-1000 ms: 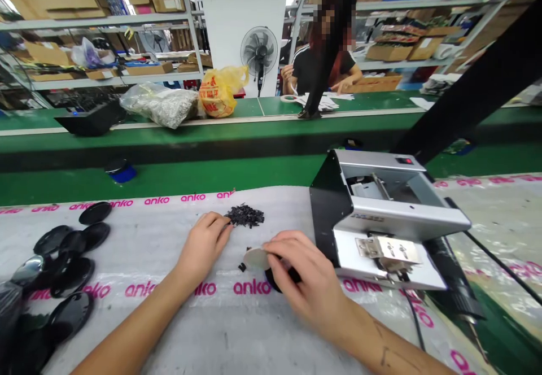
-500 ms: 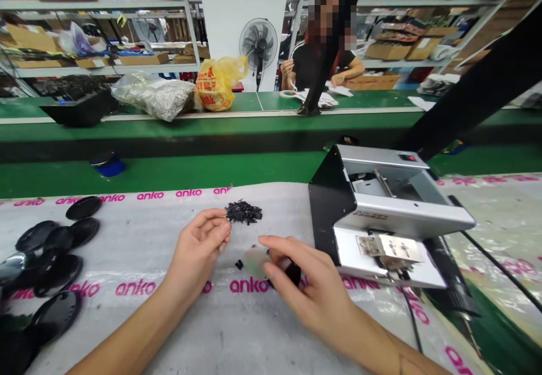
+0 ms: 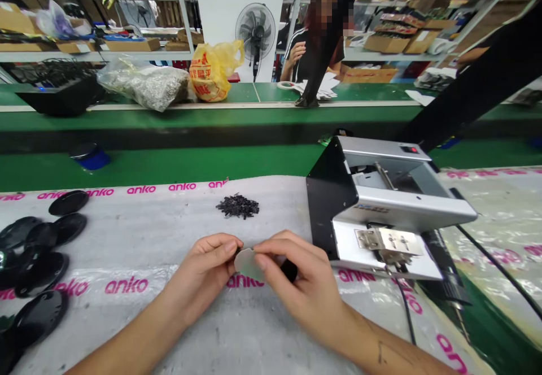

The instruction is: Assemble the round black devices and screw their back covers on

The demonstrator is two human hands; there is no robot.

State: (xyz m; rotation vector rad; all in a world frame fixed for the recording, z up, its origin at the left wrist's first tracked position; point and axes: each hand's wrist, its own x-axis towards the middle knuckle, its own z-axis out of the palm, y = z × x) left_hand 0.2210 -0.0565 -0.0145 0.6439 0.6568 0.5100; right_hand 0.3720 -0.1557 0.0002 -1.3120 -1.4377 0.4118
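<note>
My left hand (image 3: 214, 262) is closed in a pinch, its fingertips on a small black piece (image 3: 239, 248) that is mostly hidden. Facing it, my right hand (image 3: 305, 276) grips a thin, pale translucent disc (image 3: 244, 263) between thumb and index finger. A black object (image 3: 289, 270) shows under the right fingers; its kind is unclear. The disc's left edge meets the left fingertips. Beyond both hands lies a small pile of black bits (image 3: 238, 206) on the white plastic sheet (image 3: 186, 341), which bears pink "anko" lettering.
Several round black covers (image 3: 40, 273) lie at the left. A silver and black machine (image 3: 381, 211) stands at the right, with an electric screwdriver (image 3: 451, 284) beside it. A blue and black container (image 3: 90, 156) sits farther back. Across the green bench, a person (image 3: 296, 53) sits near a fan.
My left hand has come away from the pile of black bits, down and toward the right hand. The disc now meets the left fingertips. The view has shifted slightly.
</note>
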